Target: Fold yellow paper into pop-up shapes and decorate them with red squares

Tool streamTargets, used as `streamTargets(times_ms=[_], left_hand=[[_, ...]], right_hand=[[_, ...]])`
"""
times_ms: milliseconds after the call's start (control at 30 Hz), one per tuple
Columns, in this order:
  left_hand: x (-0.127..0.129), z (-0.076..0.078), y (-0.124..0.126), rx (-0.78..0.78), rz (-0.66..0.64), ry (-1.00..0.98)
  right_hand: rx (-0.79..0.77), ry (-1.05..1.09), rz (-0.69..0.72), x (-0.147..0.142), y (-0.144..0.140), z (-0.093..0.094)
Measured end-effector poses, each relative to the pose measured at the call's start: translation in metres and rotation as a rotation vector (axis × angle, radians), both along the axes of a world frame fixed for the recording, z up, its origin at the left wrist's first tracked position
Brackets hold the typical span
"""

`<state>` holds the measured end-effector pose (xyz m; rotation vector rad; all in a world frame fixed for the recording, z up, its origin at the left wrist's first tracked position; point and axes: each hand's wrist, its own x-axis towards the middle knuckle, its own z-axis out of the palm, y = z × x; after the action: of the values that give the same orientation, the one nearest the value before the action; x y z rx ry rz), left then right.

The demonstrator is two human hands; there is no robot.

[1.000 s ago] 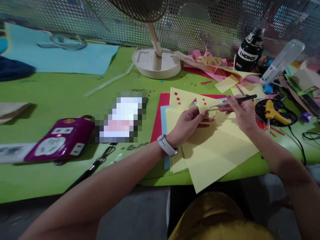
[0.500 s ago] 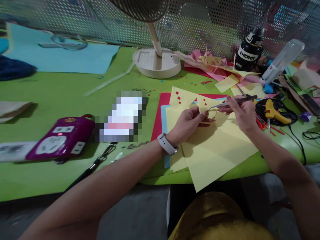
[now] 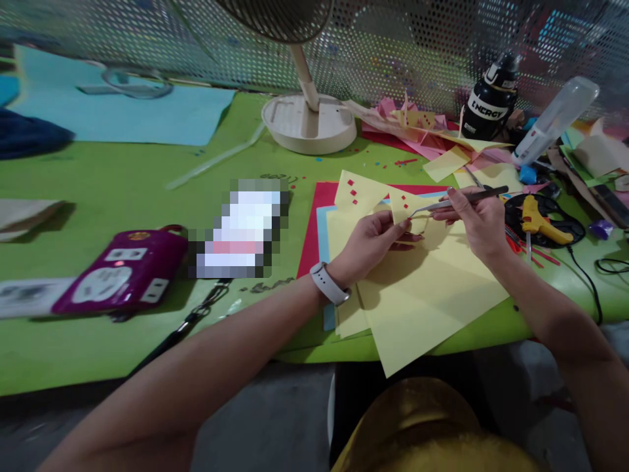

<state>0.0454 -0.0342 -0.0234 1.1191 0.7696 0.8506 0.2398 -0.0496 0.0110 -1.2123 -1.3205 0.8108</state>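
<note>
My left hand (image 3: 369, 244) pinches a small yellow paper piece (image 3: 403, 204) over a stack of yellow paper sheets (image 3: 417, 295) on the green table. My right hand (image 3: 476, 219) grips metal tweezers (image 3: 457, 200) whose tips touch that small piece near my left fingertips. A second yellow triangle with tiny red squares (image 3: 358, 189) lies just behind the left hand. Red and blue sheets (image 3: 314, 223) stick out from under the yellow stack. A white watch (image 3: 328, 284) is on my left wrist.
A fan base (image 3: 308, 122) stands at the back centre. A black bottle (image 3: 489, 101), a clear bottle (image 3: 555, 121) and paper scraps (image 3: 417, 131) crowd the back right. A yellow glue gun (image 3: 538, 221) lies right of my hand. A purple power strip (image 3: 118, 272) sits at left.
</note>
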Motion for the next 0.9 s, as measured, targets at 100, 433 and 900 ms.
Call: streamTargets(times_ms=[100, 433, 900], left_hand=[[-0.0002, -0.0001, 0.0001, -0.005, -0.007, -0.003], [0.0006, -0.0036, 0.001, -0.003, 0.022, -0.028], [0.0004, 0.0, -0.0002, -0.016, 0.024, -0.055]], right_hand=[[0.006, -0.003, -0.013, -0.0002, -0.0002, 0.0012], [0.004, 0.004, -0.002, 0.0021, 0.0, 0.0037], [0.007, -0.032, -0.006, 0.0054, 0.0011, 0.0031]])
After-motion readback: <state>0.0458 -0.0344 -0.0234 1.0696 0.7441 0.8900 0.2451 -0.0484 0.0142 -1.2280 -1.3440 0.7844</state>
